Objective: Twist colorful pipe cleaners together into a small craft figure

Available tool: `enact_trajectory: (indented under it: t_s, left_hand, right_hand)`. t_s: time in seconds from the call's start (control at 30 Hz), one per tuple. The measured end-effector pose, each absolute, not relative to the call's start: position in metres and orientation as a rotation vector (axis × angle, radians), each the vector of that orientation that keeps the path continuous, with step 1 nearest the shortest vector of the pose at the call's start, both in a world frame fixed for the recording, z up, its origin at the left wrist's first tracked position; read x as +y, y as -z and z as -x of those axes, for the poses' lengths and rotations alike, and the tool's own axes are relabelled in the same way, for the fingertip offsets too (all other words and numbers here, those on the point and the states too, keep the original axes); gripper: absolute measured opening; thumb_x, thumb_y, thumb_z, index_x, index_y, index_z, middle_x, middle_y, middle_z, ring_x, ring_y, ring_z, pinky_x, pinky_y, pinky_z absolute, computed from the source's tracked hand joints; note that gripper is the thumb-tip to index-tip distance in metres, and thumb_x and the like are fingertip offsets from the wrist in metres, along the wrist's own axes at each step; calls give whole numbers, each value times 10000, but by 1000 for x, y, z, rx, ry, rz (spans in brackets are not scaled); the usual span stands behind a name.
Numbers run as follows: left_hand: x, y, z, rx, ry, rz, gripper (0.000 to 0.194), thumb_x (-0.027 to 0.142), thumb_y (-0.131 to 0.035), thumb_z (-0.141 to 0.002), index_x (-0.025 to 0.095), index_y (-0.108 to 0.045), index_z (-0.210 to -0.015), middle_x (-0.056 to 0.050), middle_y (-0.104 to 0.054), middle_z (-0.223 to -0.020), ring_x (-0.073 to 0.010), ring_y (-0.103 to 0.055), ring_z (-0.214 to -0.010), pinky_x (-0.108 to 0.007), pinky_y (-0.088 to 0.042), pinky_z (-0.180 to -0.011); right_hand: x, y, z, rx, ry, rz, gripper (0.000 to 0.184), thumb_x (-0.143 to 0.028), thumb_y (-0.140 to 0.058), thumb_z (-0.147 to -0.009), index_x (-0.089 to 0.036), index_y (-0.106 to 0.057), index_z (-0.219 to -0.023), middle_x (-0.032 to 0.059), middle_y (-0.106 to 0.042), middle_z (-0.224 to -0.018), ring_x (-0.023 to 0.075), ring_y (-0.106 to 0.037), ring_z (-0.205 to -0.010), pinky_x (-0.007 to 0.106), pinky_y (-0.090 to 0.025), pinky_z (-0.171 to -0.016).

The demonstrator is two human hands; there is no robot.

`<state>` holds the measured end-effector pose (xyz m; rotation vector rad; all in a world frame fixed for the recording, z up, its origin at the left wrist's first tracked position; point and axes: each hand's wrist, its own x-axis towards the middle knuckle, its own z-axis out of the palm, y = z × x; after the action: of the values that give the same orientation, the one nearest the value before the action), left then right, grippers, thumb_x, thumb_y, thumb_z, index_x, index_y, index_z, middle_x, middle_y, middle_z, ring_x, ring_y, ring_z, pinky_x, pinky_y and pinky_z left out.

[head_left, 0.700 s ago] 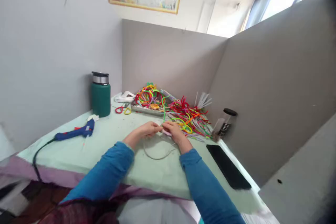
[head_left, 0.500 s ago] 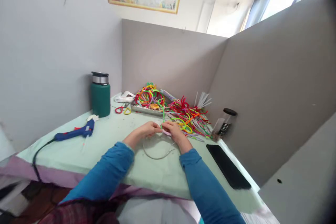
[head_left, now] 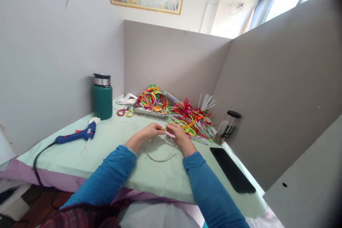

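Observation:
My left hand (head_left: 153,130) and my right hand (head_left: 177,134) meet over the middle of the table, fingers pinched close together. Between them is a green pipe cleaner (head_left: 169,115), its free end sticking up past the fingertips. A short pale pink fuzzy piece (head_left: 170,135) shows under the right fingers, which close on it. The left fingertips grip at the base of the green pipe cleaner; the exact join is hidden by the fingers. Just below the hands, a thin pale hoop (head_left: 159,161) lies on the table, partly covered by them.
A metal tray (head_left: 149,112) heaped with coloured pipe cleaners stands at the back, with a loose pile (head_left: 191,114) beside it. Scissors (head_left: 125,113), a green bottle (head_left: 102,101) and a blue glue gun (head_left: 76,136) are leftward. A black phone (head_left: 232,169) and clear bottle (head_left: 229,126) are rightward.
The upright end of the green pipe cleaner has swung slightly to the right. More of the pink piece shows beneath the right fingers. Both hands stay in nearly the same place.

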<state>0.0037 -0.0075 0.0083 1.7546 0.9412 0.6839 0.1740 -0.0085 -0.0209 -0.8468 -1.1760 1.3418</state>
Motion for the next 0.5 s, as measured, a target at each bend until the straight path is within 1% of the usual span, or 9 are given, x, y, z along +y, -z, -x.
enact_trajectory:
  t_s: [0.2, 0.33, 0.5]
  left_hand:
    - [-9, -11, -4, 934, -712, -1746, 434, 519, -756, -555, 125, -630, -688, 74, -376, -483, -56, -264, -441, -228, -171, -439]
    - [-9, -12, -3, 914, -740, -1760, 432, 523, -750, -562, 124, -633, -680, 71, -384, -484, -56, -267, -448, -225, -178, -442]
    - [-11, -15, -3, 901, -751, -1759, 432, 528, -737, -582, 124, -644, -704, 68, -391, -488, -57, -273, -450, -225, -186, -443]
  right_hand:
    - [-8, 21, -175, -1163, -1392, 833, 265, -312, -749, -611, -176, -522, -605, -45, -513, -546, 81, -426, -486, 228, -268, -458]
    - [-11, 17, -175, -1156, -1397, 836, 287, -312, -747, -613, -188, -489, -586, -63, -465, -511, 80, -400, -465, 237, -270, -457]
    - [-13, 16, -175, -1160, -1410, 826, 286, -325, -744, -619, -191, -494, -589, -63, -455, -507, 77, -379, -448, 239, -274, -446]
